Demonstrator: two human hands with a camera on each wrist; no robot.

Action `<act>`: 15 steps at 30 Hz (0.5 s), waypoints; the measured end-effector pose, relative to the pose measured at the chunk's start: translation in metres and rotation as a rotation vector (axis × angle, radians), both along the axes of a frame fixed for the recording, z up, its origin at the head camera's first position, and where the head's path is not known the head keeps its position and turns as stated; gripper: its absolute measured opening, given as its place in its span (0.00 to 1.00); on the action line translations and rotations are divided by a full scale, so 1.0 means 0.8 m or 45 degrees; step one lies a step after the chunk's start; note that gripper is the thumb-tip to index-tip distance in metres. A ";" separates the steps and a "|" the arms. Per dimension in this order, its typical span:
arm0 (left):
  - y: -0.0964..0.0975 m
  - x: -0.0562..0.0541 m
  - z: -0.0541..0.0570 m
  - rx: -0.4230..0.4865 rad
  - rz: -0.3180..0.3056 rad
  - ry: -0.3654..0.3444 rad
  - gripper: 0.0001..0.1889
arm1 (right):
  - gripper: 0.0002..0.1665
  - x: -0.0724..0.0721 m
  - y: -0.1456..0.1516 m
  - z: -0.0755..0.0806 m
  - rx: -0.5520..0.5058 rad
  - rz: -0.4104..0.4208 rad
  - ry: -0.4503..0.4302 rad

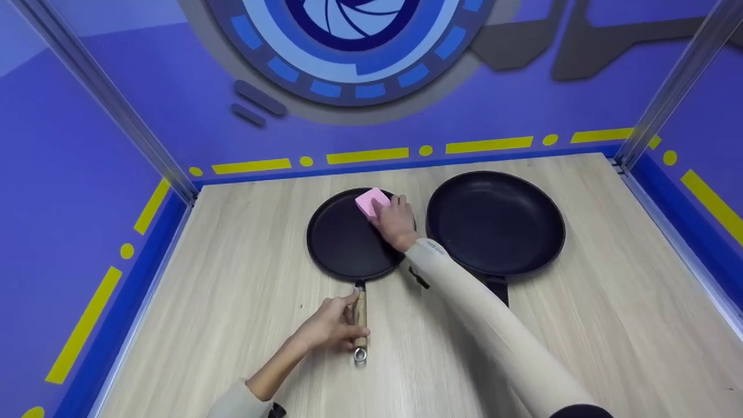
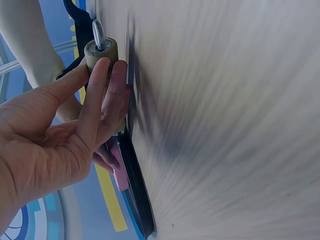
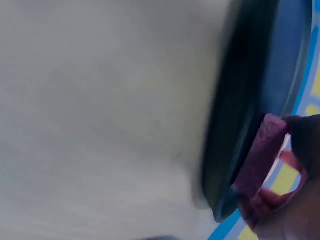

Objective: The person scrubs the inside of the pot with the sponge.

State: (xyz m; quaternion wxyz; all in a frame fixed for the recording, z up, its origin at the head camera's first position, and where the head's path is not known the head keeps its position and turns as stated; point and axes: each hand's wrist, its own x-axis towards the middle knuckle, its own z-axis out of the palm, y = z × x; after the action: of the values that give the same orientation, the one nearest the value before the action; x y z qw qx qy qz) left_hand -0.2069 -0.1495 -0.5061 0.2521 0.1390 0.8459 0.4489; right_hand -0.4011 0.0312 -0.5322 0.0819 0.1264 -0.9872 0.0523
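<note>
Steadying the smaller pan [image 1: 342, 244] by the handle [image 1: 361, 312] the left hand [image 1: 329, 324] grips, I'd press flat the sponge [image 1: 367, 200] the right hand [image 1: 397, 222] pinches.

We take this for a booth-like work cell: blue-purple panels [image 1: 371, 134], printed with yellow dashes [image 1: 367, 155], wall the far, left and right sides, metal posts [image 1: 110, 98] mark the far corners, and a wood-grain tabletop [image 1: 249, 249] lies between them.
</note>
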 end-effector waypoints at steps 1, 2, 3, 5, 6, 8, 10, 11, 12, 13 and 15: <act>0.000 0.000 0.000 -0.003 -0.002 -0.001 0.47 | 0.28 0.001 0.001 -0.002 -0.005 -0.030 -0.006; 0.000 0.001 -0.001 -0.004 -0.005 0.003 0.47 | 0.28 0.003 0.001 -0.003 -0.006 -0.040 -0.011; 0.001 0.001 -0.001 -0.001 -0.009 0.011 0.47 | 0.28 0.006 -0.001 -0.003 0.000 -0.032 -0.019; 0.001 0.000 -0.001 0.011 -0.013 0.025 0.47 | 0.28 0.016 -0.008 -0.001 0.028 0.022 -0.007; 0.000 0.000 0.000 0.020 -0.016 0.030 0.47 | 0.27 0.023 -0.013 0.001 0.048 0.070 -0.004; -0.001 0.000 0.000 0.033 -0.023 0.038 0.47 | 0.28 0.040 -0.023 0.004 0.082 0.209 0.010; -0.002 0.001 0.000 0.039 -0.036 0.055 0.46 | 0.28 0.060 -0.034 0.005 0.095 0.388 0.035; -0.002 0.001 0.000 0.036 -0.043 0.066 0.46 | 0.28 0.069 -0.039 0.005 0.095 0.468 0.047; -0.003 0.001 0.001 0.031 -0.052 0.081 0.46 | 0.28 0.077 -0.042 0.004 0.100 0.536 0.069; -0.003 0.001 0.001 0.026 -0.059 0.092 0.46 | 0.28 0.083 -0.045 0.004 0.098 0.586 0.084; -0.004 0.001 0.002 0.016 -0.069 0.113 0.45 | 0.28 0.089 -0.047 0.005 0.079 0.638 0.087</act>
State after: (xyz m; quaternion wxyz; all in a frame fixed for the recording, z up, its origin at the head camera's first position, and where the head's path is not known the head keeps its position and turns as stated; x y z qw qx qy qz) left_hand -0.2058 -0.1527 -0.5048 0.2256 0.1831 0.8494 0.4406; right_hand -0.3301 -0.0068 -0.5280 0.0957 0.3713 -0.9229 0.0362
